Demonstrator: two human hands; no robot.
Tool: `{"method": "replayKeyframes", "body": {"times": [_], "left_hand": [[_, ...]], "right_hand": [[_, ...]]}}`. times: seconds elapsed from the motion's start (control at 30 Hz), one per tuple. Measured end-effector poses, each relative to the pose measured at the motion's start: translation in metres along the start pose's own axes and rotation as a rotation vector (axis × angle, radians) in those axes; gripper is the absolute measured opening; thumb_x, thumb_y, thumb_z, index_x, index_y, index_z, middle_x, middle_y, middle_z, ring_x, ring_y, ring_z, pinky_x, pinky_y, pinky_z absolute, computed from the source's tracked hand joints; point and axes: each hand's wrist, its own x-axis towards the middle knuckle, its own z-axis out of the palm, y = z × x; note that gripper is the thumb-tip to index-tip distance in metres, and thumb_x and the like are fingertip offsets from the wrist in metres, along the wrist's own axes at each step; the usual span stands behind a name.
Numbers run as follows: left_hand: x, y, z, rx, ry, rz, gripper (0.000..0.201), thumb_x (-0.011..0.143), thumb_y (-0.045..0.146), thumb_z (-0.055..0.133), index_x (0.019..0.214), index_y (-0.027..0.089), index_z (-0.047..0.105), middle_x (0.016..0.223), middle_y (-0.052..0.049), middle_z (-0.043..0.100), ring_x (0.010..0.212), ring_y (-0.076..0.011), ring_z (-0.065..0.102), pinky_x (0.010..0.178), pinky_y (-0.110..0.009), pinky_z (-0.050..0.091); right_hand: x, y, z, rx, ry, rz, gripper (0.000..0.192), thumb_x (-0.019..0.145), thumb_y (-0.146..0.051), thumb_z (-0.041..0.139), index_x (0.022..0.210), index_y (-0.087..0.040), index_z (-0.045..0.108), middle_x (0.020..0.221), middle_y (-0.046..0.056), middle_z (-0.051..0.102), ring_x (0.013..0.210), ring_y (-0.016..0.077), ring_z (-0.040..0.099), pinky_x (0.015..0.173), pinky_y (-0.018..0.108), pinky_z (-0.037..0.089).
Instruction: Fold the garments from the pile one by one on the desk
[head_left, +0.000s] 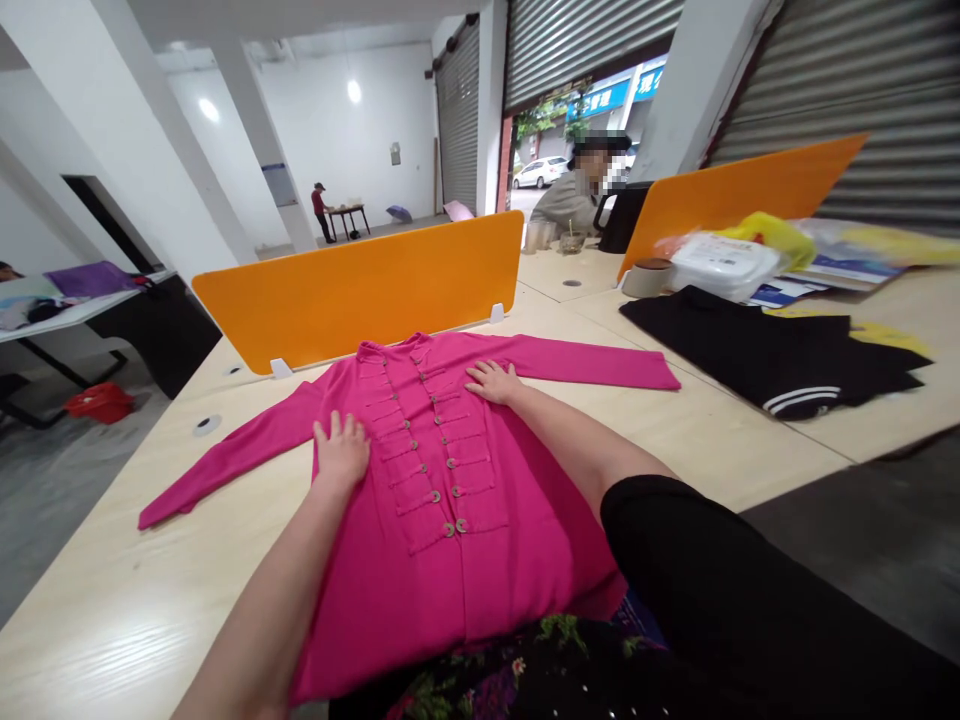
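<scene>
A bright pink long-sleeved jacket (442, 580) with a stand collar lies front side up in front of me, its sleeves stretched out to both sides. Two rows of round metal-looking buttons with corded loops run down its front. My left hand (342, 450) rests flat on the left side of the chest, fingers spread. On the upper right chest, near the sleeve seam, my right hand (491, 381) lies with its fingers apart. Neither hand grips the cloth. The jacket's lower hem reaches the table's near edge, against my dark flowered clothing.
An orange divider (360, 290) stands behind the collar on the pale wooden table (555, 440). To the right lie a folded black garment (750, 350), a roll of tape (647, 278) and a white plastic box (724, 265). A person (566, 200) sits beyond, beside another orange divider (750, 205).
</scene>
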Motion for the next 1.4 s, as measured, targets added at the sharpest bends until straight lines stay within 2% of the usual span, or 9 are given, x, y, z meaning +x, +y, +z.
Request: {"method": "replayKeyframes", "body": {"times": [0.13, 0.27, 0.4, 0.5, 0.6, 0.87, 1.13, 1.27, 1.4], "left_hand": [[-0.048, 0.050, 0.000, -0.210, -0.002, 0.175, 0.060, 0.094, 0.054, 0.024, 0.147, 0.026, 0.032, 0.154, -0.007, 0.030, 0.141, -0.0351, 0.022, 0.110, -0.057, 0.024], [-0.077, 0.071, 0.015, -0.266, 0.057, 0.280, 0.058, 0.093, 0.057, 0.025, 0.144, 0.032, 0.036, 0.155, -0.005, 0.028, 0.142, -0.0342, 0.018, 0.113, -0.057, 0.018], [-0.077, 0.069, 0.022, -0.294, 0.091, 0.271, 0.057, 0.093, 0.056, 0.026, 0.143, 0.033, 0.038, 0.154, -0.006, 0.030, 0.142, -0.0351, 0.020, 0.112, -0.059, 0.018], [-0.076, 0.068, 0.020, -0.316, 0.086, 0.281, 0.056, 0.093, 0.056, 0.027, 0.144, 0.033, 0.037, 0.154, -0.006, 0.028, 0.142, -0.0350, 0.018, 0.112, -0.060, 0.018], [-0.078, 0.068, 0.015, -0.349, 0.045, 0.286, 0.057, 0.093, 0.056, 0.026, 0.144, 0.033, 0.037, 0.155, -0.006, 0.027, 0.142, -0.0351, 0.017, 0.113, -0.060, 0.017], [-0.077, 0.068, 0.014, -0.422, 0.021, 0.306, 0.059, 0.092, 0.058, 0.027, 0.143, 0.031, 0.039, 0.154, -0.009, 0.029, 0.141, -0.0378, 0.018, 0.112, -0.064, 0.017], [-0.076, 0.071, 0.023, -0.458, 0.066, 0.311, 0.062, 0.091, 0.055, 0.033, 0.146, 0.027, 0.033, 0.153, -0.010, 0.030, 0.141, -0.0377, 0.021, 0.111, -0.064, 0.019], [-0.075, 0.071, 0.025, -0.441, 0.071, 0.313, 0.061, 0.091, 0.054, 0.034, 0.146, 0.027, 0.033, 0.154, -0.009, 0.029, 0.141, -0.0373, 0.019, 0.111, -0.064, 0.019], [-0.076, 0.068, 0.025, -0.453, 0.077, 0.329, 0.056, 0.092, 0.054, 0.034, 0.143, 0.033, 0.037, 0.153, -0.009, 0.030, 0.141, -0.0386, 0.020, 0.111, -0.064, 0.020]], "right_hand": [[0.014, -0.028, -0.026, -0.038, 0.058, 0.051, 0.036, 0.086, -0.035, 0.054, 0.116, -0.019, 0.066, 0.125, 0.015, 0.061, 0.119, 0.0326, 0.050, 0.106, 0.055, 0.026], [0.034, -0.069, -0.039, 0.009, 0.181, 0.042, 0.035, 0.093, -0.024, 0.037, 0.112, -0.016, 0.066, 0.114, 0.013, 0.066, 0.105, 0.0240, 0.059, 0.090, 0.033, 0.043], [0.051, -0.104, -0.025, 0.046, 0.209, 0.043, 0.035, 0.094, -0.030, 0.038, 0.107, -0.016, 0.067, 0.106, 0.010, 0.068, 0.095, 0.0196, 0.063, 0.079, 0.025, 0.047], [0.062, -0.122, -0.008, 0.034, 0.217, 0.079, 0.037, 0.090, -0.035, 0.047, 0.110, -0.010, 0.066, 0.111, 0.016, 0.066, 0.099, 0.0244, 0.062, 0.081, 0.029, 0.049], [0.075, -0.133, 0.000, 0.004, 0.205, 0.120, 0.033, 0.089, -0.021, 0.047, 0.112, -0.006, 0.065, 0.113, 0.023, 0.064, 0.105, 0.0284, 0.061, 0.083, 0.034, 0.049], [0.103, -0.136, -0.007, -0.014, 0.140, 0.183, 0.033, 0.090, -0.009, 0.040, 0.105, -0.008, 0.070, 0.107, 0.022, 0.067, 0.101, 0.0280, 0.065, 0.081, 0.036, 0.051], [0.109, -0.145, -0.025, 0.043, 0.290, 0.230, 0.047, 0.099, -0.025, 0.019, 0.130, -0.013, 0.053, 0.119, 0.017, 0.063, 0.107, 0.0247, 0.061, 0.087, 0.033, 0.046], [0.112, -0.161, -0.012, 0.158, 0.278, 0.152, 0.043, 0.098, -0.029, 0.027, 0.129, -0.018, 0.054, 0.119, 0.013, 0.064, 0.106, 0.0227, 0.061, 0.088, 0.030, 0.045], [0.110, -0.162, 0.005, 0.178, 0.210, 0.080, 0.039, 0.095, -0.037, 0.039, 0.113, -0.015, 0.066, 0.116, 0.012, 0.066, 0.101, 0.0216, 0.062, 0.085, 0.026, 0.045]]}}
